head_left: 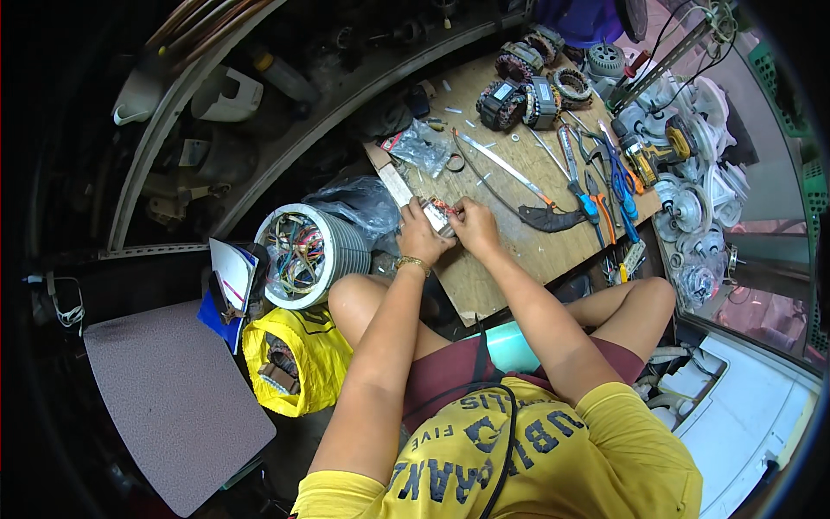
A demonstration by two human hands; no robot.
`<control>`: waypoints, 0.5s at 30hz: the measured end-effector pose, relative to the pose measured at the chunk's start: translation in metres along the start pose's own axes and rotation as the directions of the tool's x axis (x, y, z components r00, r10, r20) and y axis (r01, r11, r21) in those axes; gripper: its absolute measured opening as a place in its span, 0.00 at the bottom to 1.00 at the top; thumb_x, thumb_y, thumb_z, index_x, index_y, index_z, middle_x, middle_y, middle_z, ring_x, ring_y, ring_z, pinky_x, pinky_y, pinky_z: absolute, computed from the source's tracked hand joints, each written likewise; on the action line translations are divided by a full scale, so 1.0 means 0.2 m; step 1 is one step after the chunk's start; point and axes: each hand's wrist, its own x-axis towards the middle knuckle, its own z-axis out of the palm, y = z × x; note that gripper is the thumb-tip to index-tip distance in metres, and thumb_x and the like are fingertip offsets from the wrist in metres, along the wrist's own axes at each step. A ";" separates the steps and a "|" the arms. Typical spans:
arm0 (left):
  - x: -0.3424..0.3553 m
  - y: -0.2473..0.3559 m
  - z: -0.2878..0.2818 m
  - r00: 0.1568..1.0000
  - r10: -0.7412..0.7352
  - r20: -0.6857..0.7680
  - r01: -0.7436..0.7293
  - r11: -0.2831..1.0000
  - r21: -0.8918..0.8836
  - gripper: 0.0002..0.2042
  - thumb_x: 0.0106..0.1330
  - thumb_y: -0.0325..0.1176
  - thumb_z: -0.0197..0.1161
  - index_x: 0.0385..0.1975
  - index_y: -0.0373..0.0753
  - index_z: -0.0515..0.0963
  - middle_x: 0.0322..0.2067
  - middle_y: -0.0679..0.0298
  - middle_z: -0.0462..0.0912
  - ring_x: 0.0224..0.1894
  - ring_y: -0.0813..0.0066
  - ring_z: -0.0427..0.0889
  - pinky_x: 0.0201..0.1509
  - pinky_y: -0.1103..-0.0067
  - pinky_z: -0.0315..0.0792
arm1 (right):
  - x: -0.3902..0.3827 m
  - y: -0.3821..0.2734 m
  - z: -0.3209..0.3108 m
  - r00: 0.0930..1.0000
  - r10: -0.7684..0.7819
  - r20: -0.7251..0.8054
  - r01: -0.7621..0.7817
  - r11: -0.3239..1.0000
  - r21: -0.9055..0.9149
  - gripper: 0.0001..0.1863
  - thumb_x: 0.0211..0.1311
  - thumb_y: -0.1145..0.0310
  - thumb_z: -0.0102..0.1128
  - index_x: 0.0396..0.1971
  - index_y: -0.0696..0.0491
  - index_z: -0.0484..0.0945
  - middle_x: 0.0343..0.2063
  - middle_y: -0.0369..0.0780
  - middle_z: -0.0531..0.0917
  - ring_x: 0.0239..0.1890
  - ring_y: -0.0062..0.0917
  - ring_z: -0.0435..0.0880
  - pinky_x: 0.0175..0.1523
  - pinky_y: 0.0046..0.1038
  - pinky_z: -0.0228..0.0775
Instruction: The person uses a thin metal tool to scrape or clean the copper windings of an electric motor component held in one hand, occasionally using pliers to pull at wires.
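Observation:
A small motor stator (438, 220), with a pale metal core and reddish copper windings, rests at the left edge of the low wooden work board (484, 281). My left hand (418, 235) is closed around its near left side. From the right, my right hand (476, 227) pinches at the winding end, its fingers bent and partly hiding the coil. Just beyond my hands lie a dark ring (455, 162) and a clear plastic bag (422, 149). A knife with a dark handle (552, 218) lies to the right.
Several wound stators (501, 105) stand at the board's far end. Pliers (621, 182) and a yellow cordless drill (654, 156) are on the right, beside piled white parts (687, 208). A white bucket of wires (335, 251) and a yellow bag (316, 363) sit left.

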 end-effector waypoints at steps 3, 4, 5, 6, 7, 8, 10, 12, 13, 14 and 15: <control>0.00 -0.02 0.01 1.000 0.003 -0.008 -0.003 1.000 0.002 0.60 0.35 0.40 0.86 0.71 0.39 0.52 0.61 0.52 0.66 0.63 0.45 0.74 0.59 0.52 0.75 | -0.01 0.00 0.02 0.997 0.082 0.004 -0.082 0.992 0.098 0.11 0.56 0.69 0.72 0.36 0.57 0.85 0.28 0.49 0.87 0.31 0.39 0.88 0.39 0.38 0.78; 0.00 -0.02 0.01 1.000 0.001 -0.013 -0.001 1.000 0.006 0.60 0.35 0.40 0.86 0.71 0.38 0.52 0.61 0.52 0.66 0.63 0.45 0.74 0.59 0.52 0.75 | -0.01 0.00 0.02 0.997 0.083 0.004 -0.083 0.992 0.100 0.11 0.56 0.69 0.72 0.36 0.57 0.85 0.28 0.49 0.87 0.31 0.39 0.88 0.39 0.38 0.78; 0.00 -0.02 0.01 1.000 0.003 -0.013 -0.003 1.000 0.005 0.60 0.35 0.40 0.86 0.71 0.38 0.52 0.61 0.52 0.66 0.63 0.45 0.74 0.59 0.52 0.75 | 0.00 0.01 0.02 0.997 0.074 0.004 -0.074 0.993 0.097 0.11 0.56 0.69 0.73 0.36 0.57 0.85 0.28 0.48 0.87 0.30 0.38 0.88 0.38 0.37 0.78; 0.00 -0.02 0.02 1.000 0.000 -0.017 0.000 1.000 0.005 0.61 0.35 0.41 0.86 0.71 0.38 0.52 0.61 0.51 0.66 0.63 0.45 0.74 0.59 0.52 0.75 | 0.00 0.01 0.01 0.998 0.064 0.004 -0.064 0.993 0.094 0.11 0.57 0.68 0.73 0.37 0.56 0.85 0.27 0.47 0.87 0.29 0.37 0.88 0.38 0.36 0.78; 0.00 -0.01 0.02 1.000 -0.003 -0.022 0.003 1.000 0.004 0.61 0.36 0.41 0.86 0.71 0.38 0.52 0.61 0.51 0.66 0.62 0.45 0.74 0.58 0.52 0.75 | 0.01 0.02 0.00 0.998 0.064 0.002 -0.064 0.994 0.093 0.11 0.57 0.68 0.73 0.37 0.56 0.85 0.27 0.47 0.87 0.29 0.37 0.88 0.38 0.36 0.78; 0.00 -0.01 0.02 1.000 -0.002 -0.025 0.002 1.000 0.005 0.61 0.36 0.41 0.86 0.71 0.38 0.52 0.61 0.51 0.66 0.62 0.45 0.74 0.58 0.52 0.75 | 0.01 0.02 0.00 0.996 0.079 0.041 -0.082 0.993 0.086 0.11 0.57 0.67 0.73 0.37 0.56 0.85 0.27 0.46 0.88 0.29 0.36 0.88 0.38 0.36 0.78; 0.00 -0.02 0.01 1.000 -0.001 -0.029 0.002 1.000 0.007 0.61 0.36 0.43 0.86 0.72 0.38 0.52 0.61 0.52 0.66 0.62 0.45 0.74 0.59 0.52 0.75 | 0.02 0.03 -0.02 0.993 0.092 0.077 -0.098 0.992 0.080 0.12 0.57 0.67 0.74 0.37 0.56 0.85 0.28 0.46 0.88 0.29 0.36 0.88 0.38 0.35 0.78; 0.00 0.02 0.02 1.000 -0.008 -0.014 0.008 1.000 0.008 0.61 0.36 0.43 0.86 0.72 0.38 0.52 0.61 0.52 0.66 0.62 0.45 0.74 0.59 0.52 0.74 | 0.03 0.08 -0.06 0.991 0.054 0.125 -0.078 0.978 0.194 0.14 0.57 0.66 0.74 0.40 0.55 0.84 0.34 0.45 0.88 0.34 0.36 0.87 0.41 0.34 0.78; 0.00 0.05 0.02 1.000 -0.018 -0.001 0.018 1.000 0.012 0.61 0.36 0.43 0.86 0.72 0.38 0.51 0.61 0.52 0.66 0.62 0.45 0.74 0.59 0.52 0.74 | 0.03 0.12 -0.10 0.991 0.057 0.119 -0.079 0.979 0.189 0.14 0.57 0.66 0.74 0.40 0.55 0.84 0.34 0.45 0.88 0.34 0.36 0.87 0.41 0.34 0.78; -0.01 0.04 0.01 1.000 -0.022 -0.005 0.022 1.000 0.016 0.61 0.36 0.43 0.86 0.72 0.38 0.51 0.61 0.52 0.66 0.62 0.45 0.74 0.59 0.52 0.74 | 0.01 0.15 -0.13 1.000 -0.004 0.010 0.002 0.987 0.161 0.15 0.56 0.65 0.73 0.42 0.54 0.83 0.39 0.46 0.86 0.42 0.40 0.85 0.49 0.38 0.76; -0.01 0.03 0.01 1.000 -0.026 -0.012 0.026 0.999 0.022 0.61 0.36 0.43 0.86 0.72 0.38 0.51 0.61 0.52 0.66 0.62 0.45 0.74 0.60 0.52 0.74 | -0.01 0.19 -0.16 0.993 -0.068 -0.096 0.080 0.989 0.126 0.17 0.56 0.65 0.73 0.44 0.53 0.82 0.45 0.47 0.84 0.51 0.43 0.83 0.57 0.41 0.74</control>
